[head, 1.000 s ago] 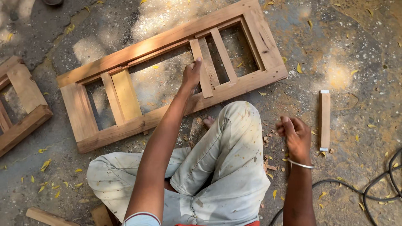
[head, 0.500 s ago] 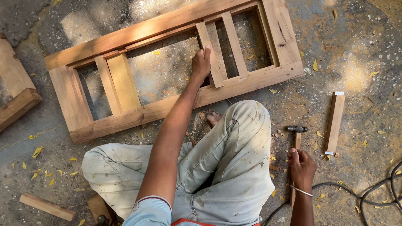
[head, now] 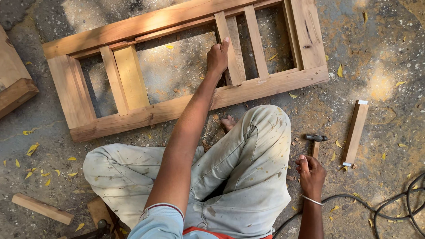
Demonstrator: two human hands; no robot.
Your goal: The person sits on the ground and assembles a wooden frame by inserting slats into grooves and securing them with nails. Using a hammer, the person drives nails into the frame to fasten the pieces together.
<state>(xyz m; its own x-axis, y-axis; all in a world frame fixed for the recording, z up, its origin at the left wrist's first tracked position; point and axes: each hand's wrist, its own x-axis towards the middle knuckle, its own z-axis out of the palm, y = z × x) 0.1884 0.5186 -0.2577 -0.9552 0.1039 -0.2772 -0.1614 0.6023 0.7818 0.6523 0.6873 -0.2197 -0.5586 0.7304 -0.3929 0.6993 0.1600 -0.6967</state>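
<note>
We are seeing a frame (head: 186, 104) of bare, matt, sawn wood with a smooth slat (head: 232, 48) under the left hand (head: 218, 57). The hammer (head: 315, 144) by the right hand (head: 311, 170) is showing a dull metal head and wooden handle. The floor (head: 385, 75) is looking like rough, dusty concrete; the trousers (head: 248, 177) are stained cloth.

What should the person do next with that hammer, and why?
Probably lift the hammer toward the frame: the right hand grips its handle on the ground, while the left hand steadies an upright slat in the wooden frame.
</note>
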